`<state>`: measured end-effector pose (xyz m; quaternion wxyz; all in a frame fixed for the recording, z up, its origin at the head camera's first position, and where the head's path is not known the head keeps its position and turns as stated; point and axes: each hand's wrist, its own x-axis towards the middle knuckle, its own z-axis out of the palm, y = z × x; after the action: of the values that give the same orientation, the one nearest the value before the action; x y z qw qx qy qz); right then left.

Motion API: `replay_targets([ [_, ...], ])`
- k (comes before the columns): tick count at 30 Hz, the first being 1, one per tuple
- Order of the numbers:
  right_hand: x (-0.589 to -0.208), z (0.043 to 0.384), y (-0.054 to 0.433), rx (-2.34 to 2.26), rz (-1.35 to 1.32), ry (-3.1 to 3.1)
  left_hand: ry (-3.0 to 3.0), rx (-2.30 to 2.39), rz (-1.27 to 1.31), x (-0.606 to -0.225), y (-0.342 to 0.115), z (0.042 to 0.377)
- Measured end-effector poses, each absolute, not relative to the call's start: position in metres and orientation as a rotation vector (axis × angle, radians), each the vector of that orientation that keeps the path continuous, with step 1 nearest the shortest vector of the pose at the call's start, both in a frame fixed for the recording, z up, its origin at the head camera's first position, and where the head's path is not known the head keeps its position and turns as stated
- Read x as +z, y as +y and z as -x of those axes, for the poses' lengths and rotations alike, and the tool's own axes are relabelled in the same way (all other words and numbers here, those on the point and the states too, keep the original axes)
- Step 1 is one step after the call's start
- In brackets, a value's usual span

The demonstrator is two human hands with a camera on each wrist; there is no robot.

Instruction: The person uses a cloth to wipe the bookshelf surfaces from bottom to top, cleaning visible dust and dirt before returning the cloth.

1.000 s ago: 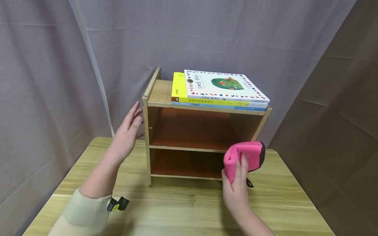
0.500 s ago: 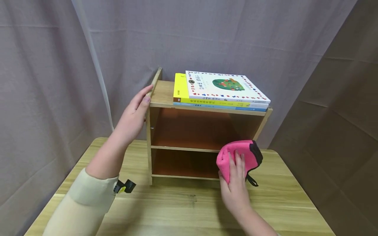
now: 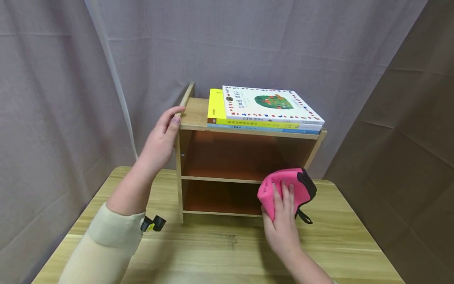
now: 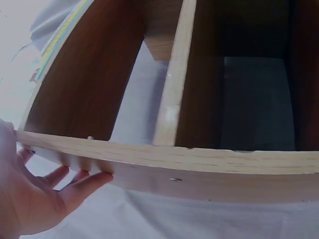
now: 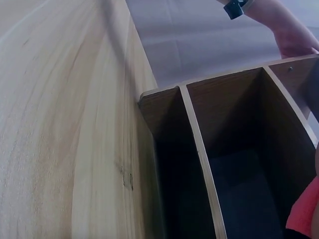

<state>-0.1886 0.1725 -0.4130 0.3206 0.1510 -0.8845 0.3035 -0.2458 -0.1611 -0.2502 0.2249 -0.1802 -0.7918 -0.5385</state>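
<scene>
A small wooden bookshelf (image 3: 227, 179) stands on the table, its front towards me. My left hand (image 3: 161, 136) holds the top of its left side panel (image 4: 134, 172), the index finger hooked over the edge. In the left wrist view, several fingertips (image 4: 102, 178) press on the panel's outer face. My right hand (image 3: 281, 221) grips a folded pink cloth (image 3: 298, 187) with black trim and a hanging loop, its fingers spread over the front and the thumb at the left side. The cloth overlaps the shelf's lower right front; only a corner of pink cloth (image 5: 304, 211) shows in the right wrist view.
Several books (image 3: 273, 104) lie stacked flat on the shelf top, a white picture book uppermost with a yellow one beneath. The wooden table (image 3: 198, 256) spreads out in front. Grey curtains (image 3: 248, 43) hang behind, and a brown covering (image 3: 397, 157) is at the right.
My left hand has moved up and right, from beside the bookshelf onto its left panel's top. The right hand has shifted the cloth slightly left, turning it so that its black trim shows more.
</scene>
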Motion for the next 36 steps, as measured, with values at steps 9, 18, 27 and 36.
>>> replay_targets([
  [9,-0.42,0.194,0.172,0.643,-0.413,-2.32,-2.127,-1.443,0.505,-0.255,-0.16,0.25],
  [18,-0.424,0.198,0.173,0.633,-0.427,-2.289,-2.118,-1.406,0.489,-0.257,-0.158,0.251],
  [27,-0.426,0.201,0.176,0.59,-0.477,-2.231,-2.118,-1.382,0.5,-0.258,-0.158,0.253],
  [36,-0.424,0.202,0.18,0.552,-0.514,-2.231,-2.137,-1.393,0.546,-0.256,-0.16,0.252],
])
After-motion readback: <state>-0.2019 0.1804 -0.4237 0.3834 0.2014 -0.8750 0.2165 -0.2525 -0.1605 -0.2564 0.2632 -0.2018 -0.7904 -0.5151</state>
